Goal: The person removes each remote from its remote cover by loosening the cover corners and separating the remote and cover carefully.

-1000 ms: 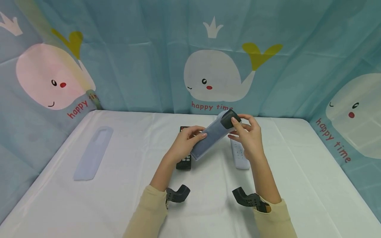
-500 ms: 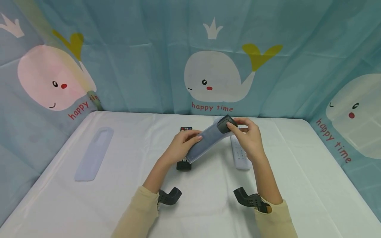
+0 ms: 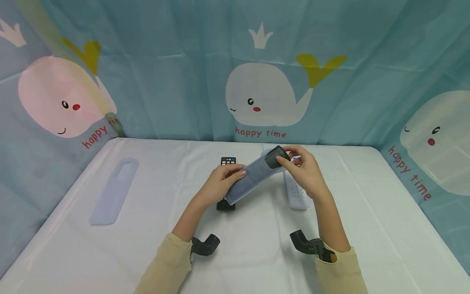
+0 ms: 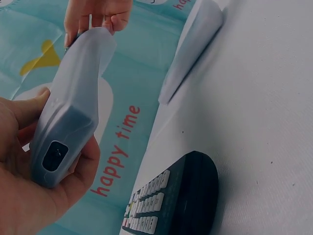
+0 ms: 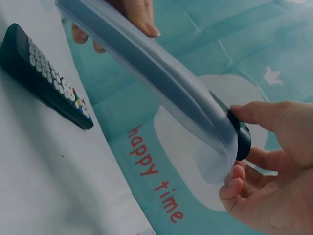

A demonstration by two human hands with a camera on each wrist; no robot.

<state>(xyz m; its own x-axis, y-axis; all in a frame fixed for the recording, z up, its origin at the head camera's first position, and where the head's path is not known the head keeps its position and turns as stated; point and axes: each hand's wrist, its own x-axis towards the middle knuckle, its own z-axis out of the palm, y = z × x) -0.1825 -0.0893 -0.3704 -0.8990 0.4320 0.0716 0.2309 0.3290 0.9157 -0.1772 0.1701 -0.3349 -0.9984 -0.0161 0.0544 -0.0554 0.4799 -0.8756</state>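
In the head view, a dark remote control (image 3: 276,157) sits mostly inside a translucent sleeve-like cover (image 3: 249,179), its black upper end showing through the opening. Both hands hold the pair tilted above the table. The left hand (image 3: 217,184) grips the lower part, thumb on one face and fingers round the other. At the upper end, the right hand (image 3: 305,171) pinches the exposed black end and the cover's edge between thumb and fingers. The left wrist view shows an oval hole (image 4: 55,155) in the cover's bottom end. The right wrist view shows the loose rim (image 5: 215,164) beside the right fingers.
Beneath the left hand lies a black remote with pale buttons (image 3: 228,161), partly hidden. A whitish remote (image 3: 296,192) rests below the right hand. Another translucent cover (image 3: 115,192) lies flat on the left of the white table (image 3: 367,228). A whale-print curtain (image 3: 176,90) surrounds the table.
The left hand has moved left and slightly down, drawing the covered remote with it. The right hand has lowered a little, still holding the upper end.
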